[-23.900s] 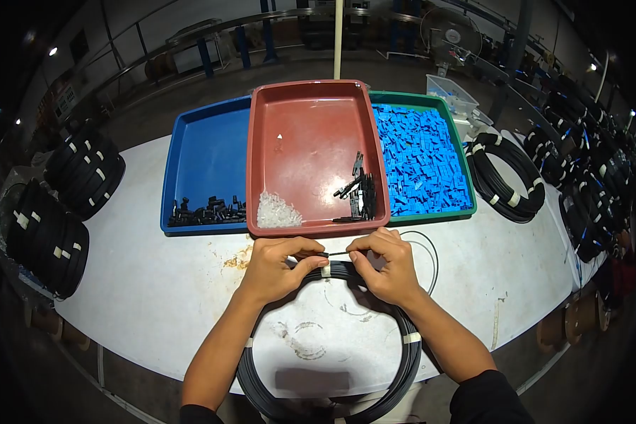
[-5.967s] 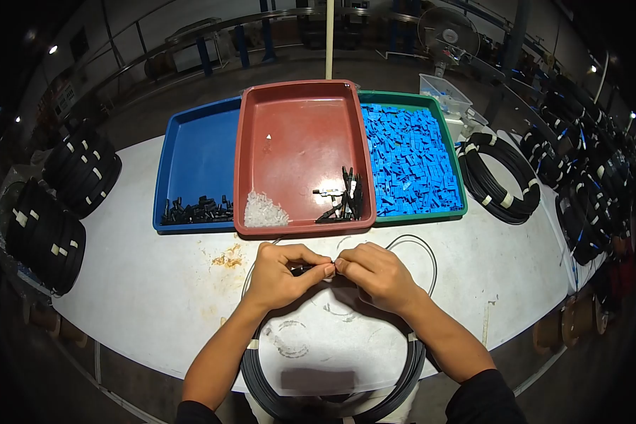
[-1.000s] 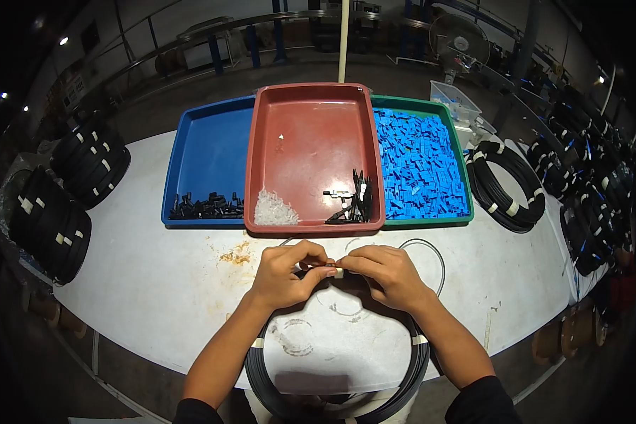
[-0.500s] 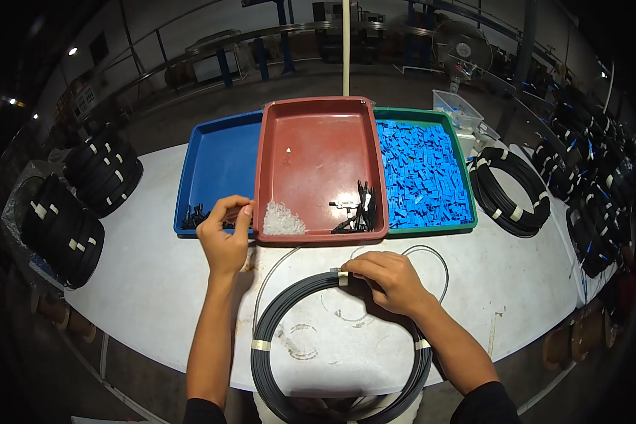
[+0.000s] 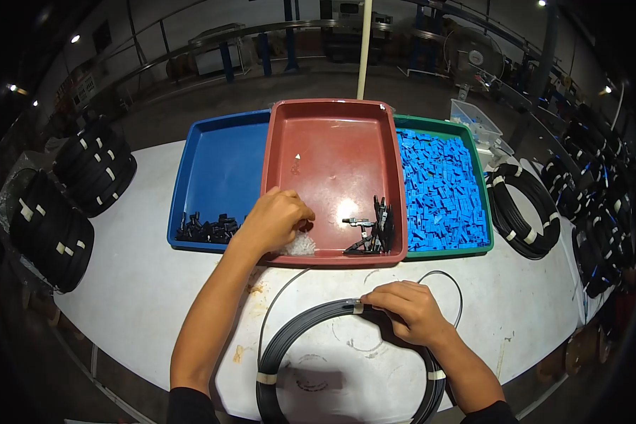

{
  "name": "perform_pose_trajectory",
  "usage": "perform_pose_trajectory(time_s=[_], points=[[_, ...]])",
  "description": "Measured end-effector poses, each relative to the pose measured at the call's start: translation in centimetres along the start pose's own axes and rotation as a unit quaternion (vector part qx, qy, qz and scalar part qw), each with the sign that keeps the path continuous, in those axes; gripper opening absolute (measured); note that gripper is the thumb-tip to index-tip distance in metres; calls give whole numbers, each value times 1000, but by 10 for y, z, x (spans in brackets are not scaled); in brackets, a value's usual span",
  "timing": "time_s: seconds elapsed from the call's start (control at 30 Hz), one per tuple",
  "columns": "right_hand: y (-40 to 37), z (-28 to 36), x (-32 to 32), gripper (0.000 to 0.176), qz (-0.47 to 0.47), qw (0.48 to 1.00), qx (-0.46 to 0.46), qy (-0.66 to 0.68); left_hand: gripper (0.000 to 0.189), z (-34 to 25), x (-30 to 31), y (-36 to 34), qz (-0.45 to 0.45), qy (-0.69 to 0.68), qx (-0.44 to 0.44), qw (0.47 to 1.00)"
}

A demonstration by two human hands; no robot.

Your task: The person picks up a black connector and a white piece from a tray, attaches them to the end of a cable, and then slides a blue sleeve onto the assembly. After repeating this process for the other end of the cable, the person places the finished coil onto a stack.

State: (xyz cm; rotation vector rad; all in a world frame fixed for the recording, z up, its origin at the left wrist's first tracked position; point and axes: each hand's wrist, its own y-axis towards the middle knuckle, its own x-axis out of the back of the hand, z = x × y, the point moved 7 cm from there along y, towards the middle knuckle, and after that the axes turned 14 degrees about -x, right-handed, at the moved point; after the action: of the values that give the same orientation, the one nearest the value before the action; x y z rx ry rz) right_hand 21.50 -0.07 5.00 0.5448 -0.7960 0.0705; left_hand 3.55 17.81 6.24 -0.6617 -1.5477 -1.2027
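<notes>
My left hand [image 5: 279,218] reaches into the front of the red tray [image 5: 332,260], over a heap of small clear-white plastic pieces [image 5: 302,245]. Its fingers are curled in a pinch, and what lies between them is hidden. At the top of a black cable coil [image 5: 297,321], my right hand [image 5: 408,308] pinches the cable. A small greyish tip [image 5: 351,303] sticks out left of its fingertips, near a pale tape band. A thin loop of cable [image 5: 461,293] rises behind that hand.
Black fittings lie in the blue tray [image 5: 179,180] and at the red tray's right corner. Blue connector parts [image 5: 442,191] fill the green tray [image 5: 485,212]. Taped cable coils [image 5: 95,173] stand left, with another coil [image 5: 523,212] and hanging cables [image 5: 601,212] right.
My left hand has moved right, from above the blue tray's edge to the clear-white pieces in the red tray. My right hand keeps its pinch at the coil; the view has shifted slightly.
</notes>
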Motion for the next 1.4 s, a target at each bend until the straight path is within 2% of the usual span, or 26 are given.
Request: perform_pose_trajectory(time_s=[0.1, 0.2, 0.33, 0.47, 0.6, 0.8, 0.87, 1.1, 1.17, 1.2, 1.27, 1.3, 1.37, 1.4], points=[[0, -1, 0, 40, 2, 1000, 1, -8, 23, 18, 19, 0, -34, 34, 10, 999], [0, -3, -2, 40, 4, 1000, 2, -5, 23, 27, 28, -3, -5, 16, 28, 999], [1, -5, -2, 40, 10, 1000, -9, 0, 24, 24, 11, -3, 34, 9, -17, 999], [1, -6, -3, 40, 10, 1000, -12, 2, 24, 20, -1, -2, 56, -9, -25, 998], [1, -7, -3, 41, 9, 1000, -10, 4, 26, 8, -12, 2, 57, -25, -62, 996], [0, -6, -3, 42, 10, 1000, -5, 1, 24, 2, -18, 3, 56, 21, -88, 994], [0, -7, -4, 42, 12, 1000, -7, 1, 15, -3, -20, 4, 54, 33, -108, 992], [1, -5, -2, 40, 12, 1000, -9, -1, 11, -4, -18, 0, 61, -9, -68, 996], [1, -4, -2, 38, 10, 1000, -5, 1, 12, -4, -2, -3, -26, -54, -56, 997], [0, -3, -2, 38, 7, 1000, -3, 2, 12, -8, 3, -3, -25, -51, -57, 997], [0, -3, -1, 36, 4, 1000, -5, 13, 11, -9, 16, -6, -75, -187, 26, 979], [0, -3, -1, 36, -3, 1000, -2, 11, 11, -16, 22, -7, -75, -181, 21, 980], [-1, -5, -1, 33, -3, 999, -1, 41, 12, -24, 29, -11, -127, -299, 72, 943], [-1, -5, 0, 33, -10, 999, 1, 39, 12, -33, 29, -10, -127, -296, 66, 945]])
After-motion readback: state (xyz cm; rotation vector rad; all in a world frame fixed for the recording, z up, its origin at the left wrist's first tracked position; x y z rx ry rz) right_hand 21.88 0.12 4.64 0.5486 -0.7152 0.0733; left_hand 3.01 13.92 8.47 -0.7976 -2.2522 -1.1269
